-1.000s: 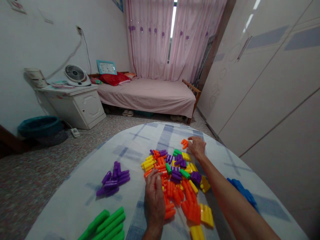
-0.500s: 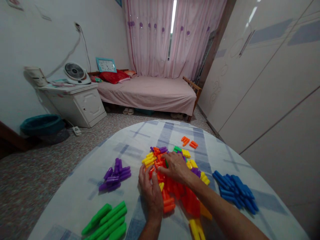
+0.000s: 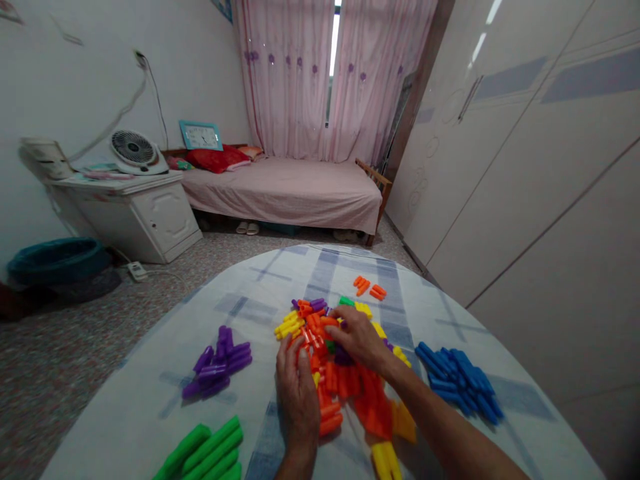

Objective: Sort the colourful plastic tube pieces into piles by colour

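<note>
A mixed pile of small plastic tube-like pieces, mostly orange with some yellow, purple and green, lies on the table in front of me. My left hand rests against the pile's left side, fingers stretched out and apart, holding nothing I can see. Over the middle of the pile, my right hand has its thumb and fingers closed around an orange plastic piece. Yellow pieces lie just beyond my left fingertips. My right hand and forearm hide part of the pile.
Purple pieces and long green pieces lie to the left, blue pieces to the right. A few orange pieces sit farther back. The round table has a checked cloth. Beyond are a bed and a wardrobe.
My right thumb and fingers have come together on an orange piece. My left hand stays by the pile's left side. The whole view has shifted slightly.
</note>
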`<act>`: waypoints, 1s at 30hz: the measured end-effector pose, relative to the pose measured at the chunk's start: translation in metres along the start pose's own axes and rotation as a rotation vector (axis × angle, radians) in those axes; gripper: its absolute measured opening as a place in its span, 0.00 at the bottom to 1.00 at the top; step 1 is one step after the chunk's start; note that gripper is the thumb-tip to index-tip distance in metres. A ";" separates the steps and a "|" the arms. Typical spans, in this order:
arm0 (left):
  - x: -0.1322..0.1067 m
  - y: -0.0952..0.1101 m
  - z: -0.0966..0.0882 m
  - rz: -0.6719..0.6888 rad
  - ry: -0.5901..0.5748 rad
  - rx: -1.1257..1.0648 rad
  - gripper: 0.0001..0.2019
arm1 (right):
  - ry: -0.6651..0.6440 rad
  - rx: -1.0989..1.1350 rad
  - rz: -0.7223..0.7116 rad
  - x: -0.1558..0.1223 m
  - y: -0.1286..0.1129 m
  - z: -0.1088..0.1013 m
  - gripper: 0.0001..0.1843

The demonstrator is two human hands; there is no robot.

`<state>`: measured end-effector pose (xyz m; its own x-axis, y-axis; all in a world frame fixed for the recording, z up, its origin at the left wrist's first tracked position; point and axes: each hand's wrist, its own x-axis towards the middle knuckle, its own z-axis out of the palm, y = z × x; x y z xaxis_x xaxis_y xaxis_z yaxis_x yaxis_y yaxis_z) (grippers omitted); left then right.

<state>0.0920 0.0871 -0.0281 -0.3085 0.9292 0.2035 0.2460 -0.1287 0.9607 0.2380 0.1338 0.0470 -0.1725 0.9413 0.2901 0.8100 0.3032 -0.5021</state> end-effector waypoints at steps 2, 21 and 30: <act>0.000 0.000 0.000 0.004 0.002 0.008 0.19 | 0.084 0.004 0.087 0.008 0.018 -0.015 0.10; -0.001 0.008 0.002 0.001 0.003 0.045 0.18 | 0.144 -0.491 0.306 0.039 0.095 -0.027 0.14; -0.001 0.009 0.001 -0.011 0.005 0.033 0.19 | -0.160 -0.286 0.023 0.031 -0.005 0.000 0.15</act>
<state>0.0955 0.0855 -0.0198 -0.3161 0.9287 0.1940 0.2723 -0.1071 0.9562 0.2282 0.1615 0.0583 -0.2196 0.9658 0.1379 0.9354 0.2486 -0.2515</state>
